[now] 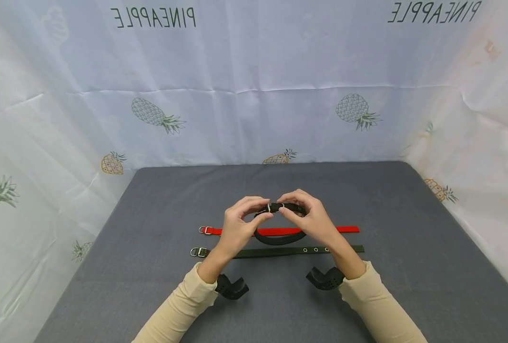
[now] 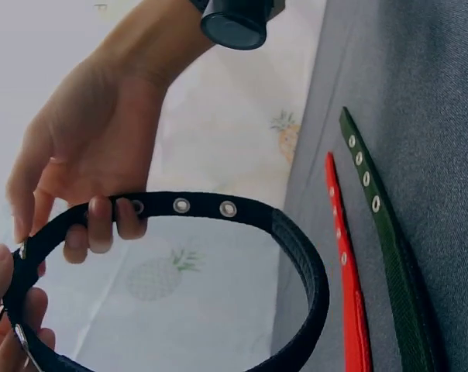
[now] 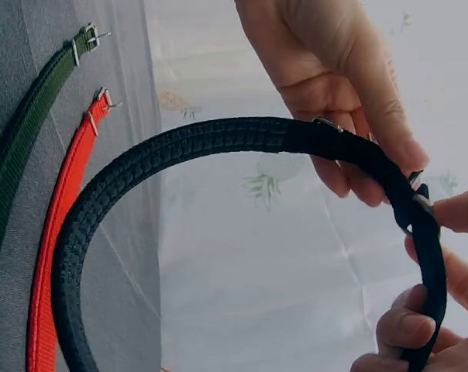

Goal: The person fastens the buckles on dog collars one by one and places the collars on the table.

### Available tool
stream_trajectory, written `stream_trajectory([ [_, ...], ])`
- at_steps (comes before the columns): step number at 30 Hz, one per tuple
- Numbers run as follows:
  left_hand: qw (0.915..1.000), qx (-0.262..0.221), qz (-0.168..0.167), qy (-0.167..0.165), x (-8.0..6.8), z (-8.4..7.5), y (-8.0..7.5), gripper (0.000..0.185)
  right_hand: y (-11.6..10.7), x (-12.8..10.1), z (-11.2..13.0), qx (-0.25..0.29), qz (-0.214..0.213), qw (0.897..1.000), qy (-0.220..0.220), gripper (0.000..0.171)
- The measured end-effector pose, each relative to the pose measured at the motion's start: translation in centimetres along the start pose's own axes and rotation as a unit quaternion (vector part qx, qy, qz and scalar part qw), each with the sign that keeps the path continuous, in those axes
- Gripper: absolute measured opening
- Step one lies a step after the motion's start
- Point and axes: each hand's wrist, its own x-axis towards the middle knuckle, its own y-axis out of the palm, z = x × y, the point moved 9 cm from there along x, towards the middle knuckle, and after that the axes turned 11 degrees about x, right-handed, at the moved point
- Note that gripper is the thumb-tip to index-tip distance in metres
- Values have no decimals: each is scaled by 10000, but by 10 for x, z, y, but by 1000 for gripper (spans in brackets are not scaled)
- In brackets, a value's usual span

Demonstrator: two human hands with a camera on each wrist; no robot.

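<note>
A black pet collar [image 1: 278,241] with metal eyelets is bent into a loop and held above the table. My left hand [image 1: 238,222] pinches it near the metal buckle [image 1: 269,208] with thumb and fingers. From the other side, my right hand [image 1: 310,218] grips the eyelet end of the strap; in the left wrist view its fingers curl round the black collar [image 2: 300,256]. In the right wrist view, the strap end passes through the metal fittings [image 3: 422,203] between the two thumbs. Beneath the loop lie a red collar [image 1: 348,229] and a green collar [image 1: 262,252].
Both flat collars stretch sideways across the grey table [image 1: 172,200], buckles to the left. A white pineapple-print curtain [image 1: 254,57] encloses the back and sides. Below each hand, a black wrist camera [image 1: 233,288] juts inward from the forearm.
</note>
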Motion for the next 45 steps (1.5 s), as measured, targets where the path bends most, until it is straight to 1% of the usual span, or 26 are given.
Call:
stream_trajectory([
  [4,9999,61,-68,86,0,-1,-1,31,4,0,3,-292,138,9995,35,21],
  [8,9992,284,-105,246,1,-3,0,31,7,1,4,-519,304,9981,101,25],
  [11,9986,369,-132,354,1,-5,0,29,11,2,3,-592,414,9974,81,24],
  [14,9985,364,-54,396,2,-6,3,27,16,3,2,-593,581,9965,39,21],
  [17,9995,207,94,201,2,-2,5,26,19,3,-3,-432,701,9965,116,17],
  [20,9994,-122,240,-206,2,5,7,29,19,2,-8,-214,658,9971,322,16],
  [22,9972,-427,355,-501,2,10,9,30,19,2,-11,-78,611,9970,468,15],
  [24,9942,-664,472,-707,1,14,10,29,17,2,-13,28,550,9970,539,15],
  [27,9914,-842,576,-817,1,16,11,27,16,2,-13,136,465,9975,516,16],
  [31,9938,-712,513,-682,2,13,9,25,15,2,-12,209,407,9982,396,20],
  [38,9979,-517,215,-335,6,6,3,22,17,2,-8,128,453,9984,305,30],
  [45,9995,-236,170,-149,5,4,0,23,17,2,-5,-18,466,9986,247,31],
])
